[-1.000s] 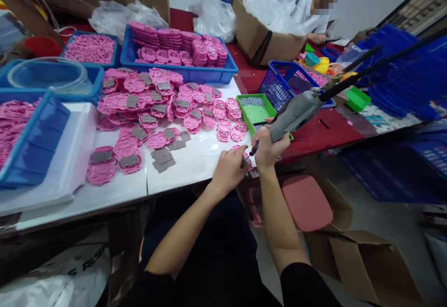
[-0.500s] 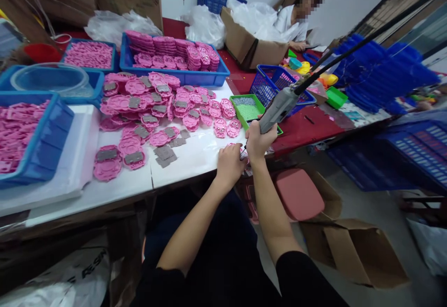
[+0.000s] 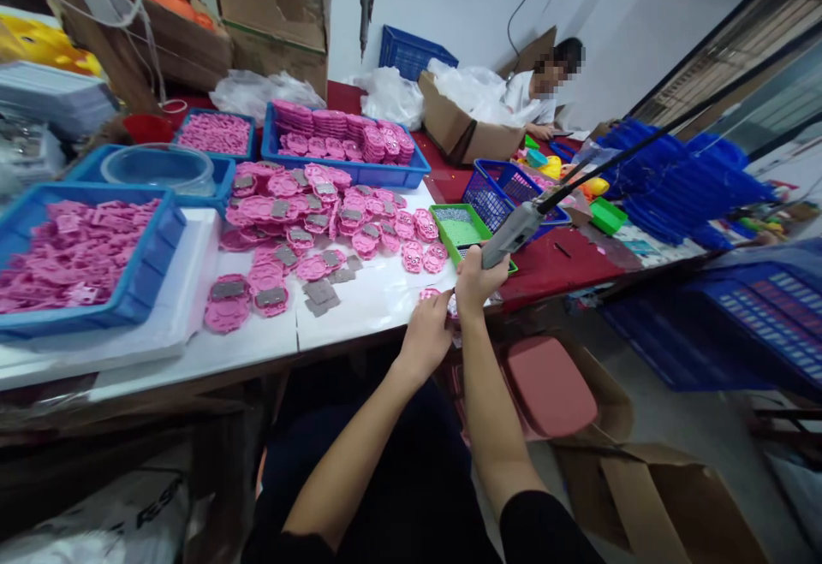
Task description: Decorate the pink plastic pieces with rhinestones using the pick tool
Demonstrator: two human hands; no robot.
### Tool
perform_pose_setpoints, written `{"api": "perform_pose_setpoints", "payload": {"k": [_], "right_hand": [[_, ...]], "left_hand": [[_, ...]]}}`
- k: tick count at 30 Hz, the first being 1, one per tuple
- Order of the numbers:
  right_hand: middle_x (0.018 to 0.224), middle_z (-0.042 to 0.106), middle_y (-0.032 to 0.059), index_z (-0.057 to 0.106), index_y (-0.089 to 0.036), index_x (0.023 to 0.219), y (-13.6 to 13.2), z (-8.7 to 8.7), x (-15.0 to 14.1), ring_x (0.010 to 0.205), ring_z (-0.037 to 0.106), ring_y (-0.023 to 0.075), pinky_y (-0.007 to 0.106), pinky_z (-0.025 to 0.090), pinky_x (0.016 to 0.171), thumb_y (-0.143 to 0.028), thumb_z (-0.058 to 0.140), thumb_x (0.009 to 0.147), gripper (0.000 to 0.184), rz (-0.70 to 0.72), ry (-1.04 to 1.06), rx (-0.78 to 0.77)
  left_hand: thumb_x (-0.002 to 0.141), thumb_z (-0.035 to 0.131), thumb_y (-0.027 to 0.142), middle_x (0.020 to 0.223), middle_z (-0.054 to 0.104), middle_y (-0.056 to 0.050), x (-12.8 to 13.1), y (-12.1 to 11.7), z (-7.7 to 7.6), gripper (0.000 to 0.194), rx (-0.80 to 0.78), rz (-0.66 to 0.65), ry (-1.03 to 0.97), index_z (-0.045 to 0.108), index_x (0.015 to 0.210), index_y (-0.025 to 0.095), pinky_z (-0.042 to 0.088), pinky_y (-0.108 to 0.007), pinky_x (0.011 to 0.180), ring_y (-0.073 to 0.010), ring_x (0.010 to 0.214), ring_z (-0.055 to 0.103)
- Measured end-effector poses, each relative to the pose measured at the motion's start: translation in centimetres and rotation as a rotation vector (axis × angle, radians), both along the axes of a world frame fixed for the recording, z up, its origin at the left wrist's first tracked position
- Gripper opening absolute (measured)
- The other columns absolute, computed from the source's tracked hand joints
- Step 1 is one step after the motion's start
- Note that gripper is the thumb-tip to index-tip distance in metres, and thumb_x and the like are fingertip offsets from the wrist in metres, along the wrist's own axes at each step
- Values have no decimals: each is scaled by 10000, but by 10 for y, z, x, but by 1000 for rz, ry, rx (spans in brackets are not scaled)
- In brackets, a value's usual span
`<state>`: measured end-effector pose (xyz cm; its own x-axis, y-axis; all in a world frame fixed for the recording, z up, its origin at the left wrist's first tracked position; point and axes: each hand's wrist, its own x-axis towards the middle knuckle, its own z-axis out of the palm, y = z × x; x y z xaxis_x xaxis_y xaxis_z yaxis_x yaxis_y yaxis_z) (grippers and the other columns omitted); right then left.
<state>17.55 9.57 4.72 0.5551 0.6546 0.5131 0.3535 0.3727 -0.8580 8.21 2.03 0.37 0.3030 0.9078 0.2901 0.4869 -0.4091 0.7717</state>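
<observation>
My right hand [image 3: 473, 279] is wrapped round a grey electric screwdriver [image 3: 514, 234] with a black cable running up to the right. Its tip points down at a pink plastic piece [image 3: 429, 295] at the near edge of the white table [image 3: 372, 299]. My left hand [image 3: 429, 330] is closed on that pink piece and holds it against the table edge. Many more pink pieces [image 3: 321, 213], some with grey plates on them, lie spread over the table. Loose grey plates [image 3: 321, 292] lie nearer to me.
A green tray of small screws [image 3: 459, 223] sits beside my right hand. Blue bins of pink parts [image 3: 70, 256] [image 3: 340, 140] stand left and behind. A blue basket [image 3: 501, 183], cardboard boxes, a pink stool [image 3: 552, 384] and a seated person [image 3: 545, 89] lie beyond.
The view has tilted up and pulled back, showing more of the room. Both hands stay together at the table edge on the pink piece with the screwdriver.
</observation>
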Motion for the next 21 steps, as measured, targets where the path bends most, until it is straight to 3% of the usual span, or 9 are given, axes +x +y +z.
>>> {"api": "perform_pose_setpoints", "payload": {"k": [4,9,13,17,21], "right_hand": [[571,457,-100,509,-242,1012,-1,7,2,400,432,112,266,369,428,-360,617,814,254,135,141,19],[480,396,-133,527,-255,903,-8,21,17,327,333,84,241,302,372,-421,683,696,307,496,236,-88],[441,382,-139,513,-261,821,-6,25,27,303,273,74,227,268,341,-477,713,629,351,720,281,-190],[438,412,-127,557,-244,820,1,27,27,290,292,80,234,274,332,-444,758,598,360,794,321,-228],[463,420,-130,580,-236,884,-1,44,33,310,314,69,211,271,353,-374,713,663,293,703,388,-116]], "left_hand": [[895,631,46,1196,694,-106,-2,3,-11,425,17,-18,-44,573,1292,189,516,-425,1022,-267,1154,649],[892,690,83,1076,702,-86,-3,9,-15,274,27,-59,-55,622,1136,188,548,-411,947,-254,1041,673],[906,691,114,1091,690,-90,-5,10,-16,266,37,-66,-32,604,1147,186,547,-410,949,-255,1063,661],[945,673,193,1154,659,-100,-3,8,-16,357,51,-40,28,541,1277,199,550,-432,953,-267,1095,650],[926,694,179,1178,637,-114,-3,4,-14,402,108,-35,126,550,1300,197,550,-431,941,-281,1119,623]]}}
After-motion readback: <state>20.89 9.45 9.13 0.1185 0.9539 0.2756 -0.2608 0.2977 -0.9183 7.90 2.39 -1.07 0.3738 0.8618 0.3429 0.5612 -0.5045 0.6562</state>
